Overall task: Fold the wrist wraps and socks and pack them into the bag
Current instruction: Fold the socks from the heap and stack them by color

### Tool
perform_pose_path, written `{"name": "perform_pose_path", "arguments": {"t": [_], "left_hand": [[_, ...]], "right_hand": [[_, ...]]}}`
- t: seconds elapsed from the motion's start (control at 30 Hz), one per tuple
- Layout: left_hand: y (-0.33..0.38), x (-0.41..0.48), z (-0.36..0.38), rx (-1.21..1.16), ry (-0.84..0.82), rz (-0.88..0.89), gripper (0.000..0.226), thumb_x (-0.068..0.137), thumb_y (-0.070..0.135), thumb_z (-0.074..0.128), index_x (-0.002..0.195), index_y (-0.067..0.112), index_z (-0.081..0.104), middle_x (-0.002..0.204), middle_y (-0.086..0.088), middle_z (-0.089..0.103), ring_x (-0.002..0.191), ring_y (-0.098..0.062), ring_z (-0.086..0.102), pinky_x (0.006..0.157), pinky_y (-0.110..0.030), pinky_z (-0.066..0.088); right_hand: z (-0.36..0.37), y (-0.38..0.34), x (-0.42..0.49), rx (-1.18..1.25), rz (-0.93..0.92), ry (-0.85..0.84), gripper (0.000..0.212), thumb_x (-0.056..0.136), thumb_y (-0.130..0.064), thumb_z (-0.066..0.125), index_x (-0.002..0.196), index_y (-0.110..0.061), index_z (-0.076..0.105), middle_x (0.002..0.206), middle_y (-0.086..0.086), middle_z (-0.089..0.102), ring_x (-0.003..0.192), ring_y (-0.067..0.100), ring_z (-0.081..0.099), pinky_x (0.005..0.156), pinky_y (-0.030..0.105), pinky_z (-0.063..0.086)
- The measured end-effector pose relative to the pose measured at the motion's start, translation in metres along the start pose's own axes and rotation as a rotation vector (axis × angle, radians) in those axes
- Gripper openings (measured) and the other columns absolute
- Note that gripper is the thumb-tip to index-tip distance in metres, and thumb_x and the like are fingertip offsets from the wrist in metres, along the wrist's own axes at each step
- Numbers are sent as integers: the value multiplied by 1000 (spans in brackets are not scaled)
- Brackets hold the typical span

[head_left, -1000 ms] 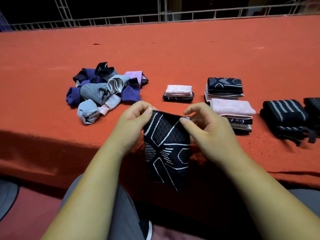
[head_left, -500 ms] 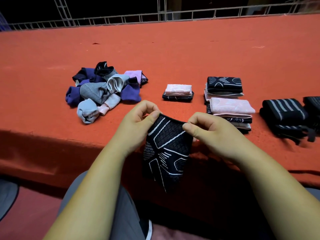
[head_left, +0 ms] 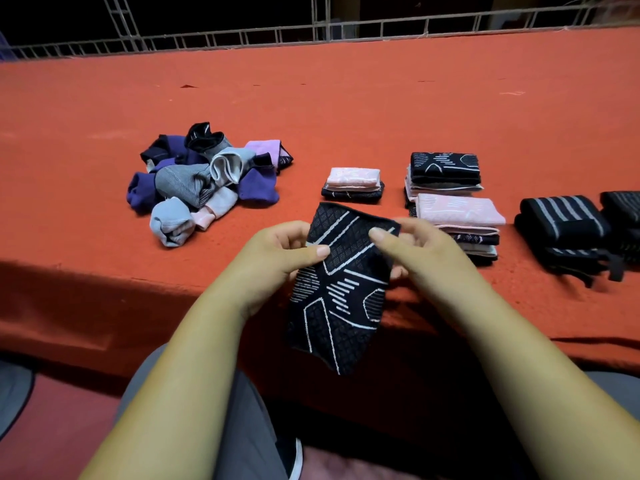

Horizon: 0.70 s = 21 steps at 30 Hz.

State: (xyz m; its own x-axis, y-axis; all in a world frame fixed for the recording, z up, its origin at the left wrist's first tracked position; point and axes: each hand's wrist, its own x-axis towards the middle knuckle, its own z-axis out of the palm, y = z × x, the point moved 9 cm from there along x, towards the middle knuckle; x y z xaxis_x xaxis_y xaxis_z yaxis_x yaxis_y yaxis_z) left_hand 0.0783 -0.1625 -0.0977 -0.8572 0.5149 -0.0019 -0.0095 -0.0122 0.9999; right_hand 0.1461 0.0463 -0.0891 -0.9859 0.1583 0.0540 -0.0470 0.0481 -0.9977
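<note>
A black wrist wrap with white line pattern (head_left: 341,292) hangs flat over the table's front edge. My left hand (head_left: 277,254) pinches its left side, thumb on top. My right hand (head_left: 412,251) grips its upper right corner. A heap of rolled socks (head_left: 204,181) in purple, grey and pink lies at the left. Folded pink and black wraps form a small stack (head_left: 353,185) and two taller stacks (head_left: 450,199) to the right. No bag is in view.
The table has an orange-red cloth (head_left: 346,98). Black rolled wraps with grey stripes (head_left: 564,233) sit at the far right. A metal railing (head_left: 311,32) runs along the far edge. My grey-trousered legs (head_left: 235,410) are below the front edge.
Both hands have raised the black wrap and laid it out flatter, with its top edge now over the table. The left thumb has slid onto its face.
</note>
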Motion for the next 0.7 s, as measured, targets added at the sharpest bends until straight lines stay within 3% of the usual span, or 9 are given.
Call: {"name": "perform_pose_path", "arguments": {"t": [0.1,0.17,0.3,0.37,0.43,0.5,0.57,0.63,0.7], "left_hand": [[6,0,0,-77,66,38,21,94,6,75,115,4,74,111,-26,73,96,-33,68,85,-41,56],[7,0,-1,-107,91,39,25,96,1,70,121,2,73,114,-24,76,91,-30,74,79,-36,62],[11,1,-3,-156,126,58,28,97,-2,66,124,0,72,116,-28,75,97,-34,73,89,-41,61],[12,0,-2,-155,137,73,29,97,-4,65,125,0,71,117,-28,75,101,-36,72,92,-43,60],[11,1,-3,-144,136,71,30,98,-4,64,127,0,70,118,-28,74,104,-37,70,91,-42,60],[11,2,-4,-112,122,69,29,100,-1,63,128,2,70,119,-28,74,106,-38,69,92,-41,59],[10,1,-2,-57,80,53,26,101,6,67,126,4,71,120,-29,73,107,-37,68,96,-47,55],[7,-1,-2,37,52,17,20,100,12,71,119,8,74,106,-21,78,90,-29,72,82,-39,56],[6,-1,-8,144,78,8,13,99,13,72,111,12,76,83,-5,73,64,-13,63,60,-28,48]], "right_hand": [[9,11,-1,-177,20,-118,21,97,-35,76,101,-14,78,80,-1,71,66,7,59,64,29,48],[6,12,0,-87,19,-84,12,97,-24,76,93,-13,77,75,4,70,61,9,57,59,29,44],[5,4,0,13,-46,-46,21,93,-23,81,107,-10,73,83,23,69,68,20,60,64,37,47],[14,5,-3,-4,-46,-134,21,96,-19,78,113,-11,70,78,12,72,65,16,59,60,29,47],[19,8,-3,-44,-44,-191,6,101,-10,70,107,-12,69,65,-7,67,55,7,53,51,19,41],[17,11,-1,-67,-53,-166,10,102,-6,67,103,-14,71,66,-10,69,53,1,54,51,17,41],[16,10,0,-65,-49,-139,13,101,-8,69,110,-15,75,81,-3,76,61,6,57,56,24,44],[16,9,-1,-59,-52,-125,18,99,-16,73,116,-19,76,93,12,78,72,18,58,63,36,45],[15,8,-1,-85,-68,-115,19,97,-23,72,116,-22,77,102,21,76,75,26,57,69,44,46]]}}
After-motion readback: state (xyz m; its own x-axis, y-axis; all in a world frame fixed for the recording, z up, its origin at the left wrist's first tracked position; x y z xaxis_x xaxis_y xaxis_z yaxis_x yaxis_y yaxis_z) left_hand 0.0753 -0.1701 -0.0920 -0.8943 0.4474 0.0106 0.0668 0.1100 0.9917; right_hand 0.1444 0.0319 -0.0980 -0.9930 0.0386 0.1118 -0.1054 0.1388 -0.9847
